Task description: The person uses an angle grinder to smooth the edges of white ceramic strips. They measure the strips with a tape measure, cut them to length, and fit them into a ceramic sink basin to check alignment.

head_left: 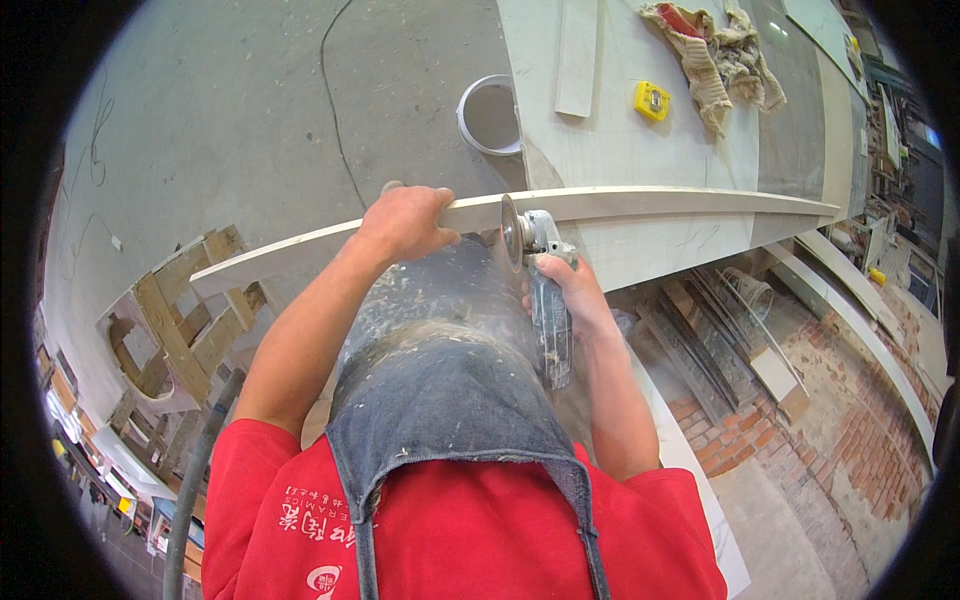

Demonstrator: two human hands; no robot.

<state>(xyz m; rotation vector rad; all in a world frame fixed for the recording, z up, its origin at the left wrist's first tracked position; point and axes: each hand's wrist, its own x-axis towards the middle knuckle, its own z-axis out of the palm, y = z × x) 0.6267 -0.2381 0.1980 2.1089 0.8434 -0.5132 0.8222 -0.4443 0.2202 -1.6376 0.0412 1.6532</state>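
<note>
Strip [600,205] crosswise, left hand's [405,222] fingers clamped on it; right hand's [575,290] clamped round grinder [549,315], pointing away, perhaps touching strip.

I wear a red T-shirt [470,525], its short sleeves [248,468] loose around my arms, with white lettering [302,512] and a rounded emblem [324,580] printed on the left of the chest. Over it lies my dark blue-grey apron [450,405], its near edge curved, a narrow strap [366,560] running nearward on each side. Pale dust and spatters (plenty of them) whiten its far part. My left hand [405,222] and right hand [575,292] are bare.
</note>
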